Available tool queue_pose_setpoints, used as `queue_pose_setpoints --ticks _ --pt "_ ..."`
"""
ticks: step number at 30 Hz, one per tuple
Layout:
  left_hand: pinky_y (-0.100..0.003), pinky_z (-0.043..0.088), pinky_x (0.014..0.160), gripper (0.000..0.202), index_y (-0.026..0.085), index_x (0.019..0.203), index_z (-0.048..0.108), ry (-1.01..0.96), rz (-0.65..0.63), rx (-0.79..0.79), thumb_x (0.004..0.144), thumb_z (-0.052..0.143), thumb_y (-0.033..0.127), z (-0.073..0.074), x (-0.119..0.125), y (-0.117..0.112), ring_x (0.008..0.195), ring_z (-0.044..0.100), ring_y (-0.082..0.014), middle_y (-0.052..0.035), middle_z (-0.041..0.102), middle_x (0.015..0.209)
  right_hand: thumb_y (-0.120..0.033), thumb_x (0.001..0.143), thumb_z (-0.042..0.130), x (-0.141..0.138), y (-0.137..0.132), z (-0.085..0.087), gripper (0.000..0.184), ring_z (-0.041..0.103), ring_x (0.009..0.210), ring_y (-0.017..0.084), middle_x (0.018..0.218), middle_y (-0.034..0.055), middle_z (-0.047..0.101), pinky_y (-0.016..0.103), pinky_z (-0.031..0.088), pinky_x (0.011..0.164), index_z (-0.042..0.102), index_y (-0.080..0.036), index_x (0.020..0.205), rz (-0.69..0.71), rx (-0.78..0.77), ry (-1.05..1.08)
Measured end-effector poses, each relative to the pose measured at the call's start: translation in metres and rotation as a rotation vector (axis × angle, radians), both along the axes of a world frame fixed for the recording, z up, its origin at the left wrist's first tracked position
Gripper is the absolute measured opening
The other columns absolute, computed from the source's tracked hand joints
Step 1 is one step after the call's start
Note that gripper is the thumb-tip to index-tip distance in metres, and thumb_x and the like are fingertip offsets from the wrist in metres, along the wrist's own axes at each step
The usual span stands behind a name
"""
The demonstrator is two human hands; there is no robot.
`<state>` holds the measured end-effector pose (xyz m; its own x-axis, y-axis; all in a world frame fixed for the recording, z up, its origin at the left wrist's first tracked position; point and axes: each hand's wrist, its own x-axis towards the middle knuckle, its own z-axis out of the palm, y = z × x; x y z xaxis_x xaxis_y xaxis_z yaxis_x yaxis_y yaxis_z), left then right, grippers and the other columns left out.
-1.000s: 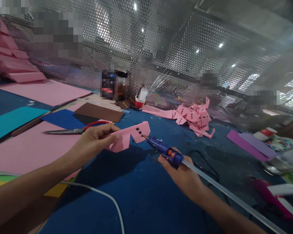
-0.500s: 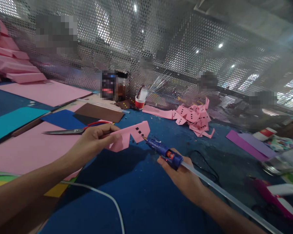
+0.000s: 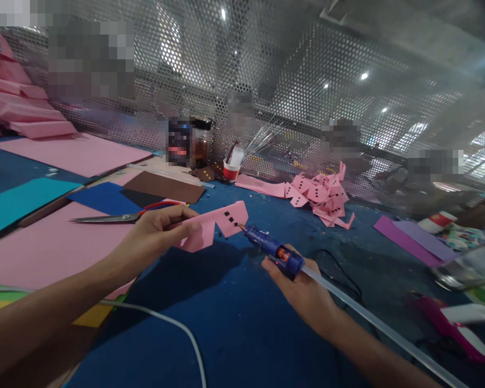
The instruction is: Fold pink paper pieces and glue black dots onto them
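My left hand (image 3: 159, 234) pinches a pink paper cutout (image 3: 216, 225) with small black squares on it, held above the blue table (image 3: 226, 323). My right hand (image 3: 303, 291) grips a blue hot glue gun (image 3: 272, 249) with a long clear glue stick (image 3: 380, 328) trailing back past my wrist. The gun's tip touches the right lower edge of the cutout.
Red-handled scissors (image 3: 121, 215) lie on a pink sheet (image 3: 44, 248) at left. A heap of similar pink cutouts (image 3: 321, 195) sits behind. A red cup (image 3: 231, 170), jars, coloured paper sheets and a perforated metal wall (image 3: 267, 70) lie beyond. A white cable (image 3: 173, 328) crosses the near table.
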<state>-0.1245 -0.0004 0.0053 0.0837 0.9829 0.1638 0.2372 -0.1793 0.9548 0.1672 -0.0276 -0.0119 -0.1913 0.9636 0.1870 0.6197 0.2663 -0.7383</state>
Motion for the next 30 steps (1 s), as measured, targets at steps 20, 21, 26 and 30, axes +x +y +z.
queue_pose_setpoints --ticks 20,21,26,30 --pt "-0.02 0.036 0.061 0.023 0.02 0.084 0.067 0.009 -0.03 -0.014 0.087 0.064 0.043 -0.0024 -0.0005 0.0 0.066 0.053 -0.0115 0.0042 0.06 0.071 -0.049 0.091 0.06 -0.0019 -0.0002 -0.001 0.029 0.049 0.053 0.011 0.064 -0.0029 0.057 0.021 0.04 0.05 0.063 -0.02 0.087 -0.008 0.027 -0.011" --pt "-0.021 0.036 0.061 0.023 0.02 0.084 0.067 0.012 -0.03 -0.013 0.087 0.064 0.043 -0.0019 -0.0003 -0.0001 0.066 0.053 -0.0117 0.004 0.06 0.07 -0.049 0.091 0.06 -0.002 0.0 -0.001 0.029 0.049 0.053 0.011 0.064 -0.003 0.057 0.021 0.039 0.05 0.063 -0.02 0.087 -0.005 0.023 -0.008" --pt "-0.021 0.036 0.06 0.026 0.019 0.084 0.067 0.028 -0.013 0.002 0.087 0.062 0.044 -0.0009 -0.0004 0.0006 0.066 0.052 -0.0127 0.0028 0.059 0.072 -0.052 0.091 0.059 -0.0003 0.0002 -0.0012 0.033 0.044 0.051 0.01 0.061 -0.0041 0.053 0.022 0.037 0.047 0.063 -0.019 0.088 -0.006 -0.01 0.003" --pt "-0.022 0.037 0.061 0.026 0.018 0.085 0.067 0.034 -0.032 -0.026 0.087 0.062 0.044 0.0002 -0.0007 0.0001 0.068 0.053 -0.0132 0.0024 0.059 0.073 -0.052 0.092 0.059 0.0 0.0001 -0.0001 0.033 0.044 0.051 0.01 0.061 -0.0038 0.053 0.022 0.036 0.047 0.063 -0.019 0.089 -0.007 -0.014 -0.001"
